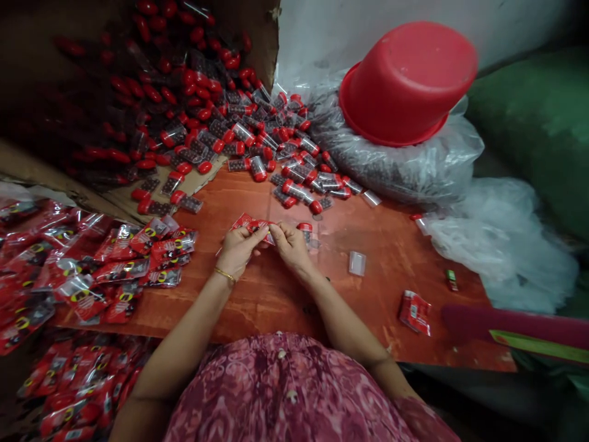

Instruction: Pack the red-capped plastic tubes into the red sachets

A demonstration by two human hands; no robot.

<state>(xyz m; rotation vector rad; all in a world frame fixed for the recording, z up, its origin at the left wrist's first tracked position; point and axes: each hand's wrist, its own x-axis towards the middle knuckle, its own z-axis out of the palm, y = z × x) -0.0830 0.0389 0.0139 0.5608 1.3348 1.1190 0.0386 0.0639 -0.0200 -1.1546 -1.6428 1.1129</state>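
Note:
Both of my hands meet over the middle of the red-brown tabletop point(271, 307). Between them is a small red printed plastic packet point(243, 221). My left hand point(238, 248) pinches it with thumb and fingers, and my right hand point(291, 247) grips its right end. The fingers cover much of the packet, so what is inside cannot be made out. Just beyond my right hand lies a red-capped clear tube point(304, 231) with dark contents. To the right of that hand is a small clear plastic piece point(357, 263).
Red-capped tubes point(221, 129) spill from a cardboard box point(110, 199). Red packets point(124, 258) pile up at left, with more below the table edge. An upturned red tub point(405, 86) sits on a filled plastic bag point(391, 166). A red packet stack point(415, 312) lies at right.

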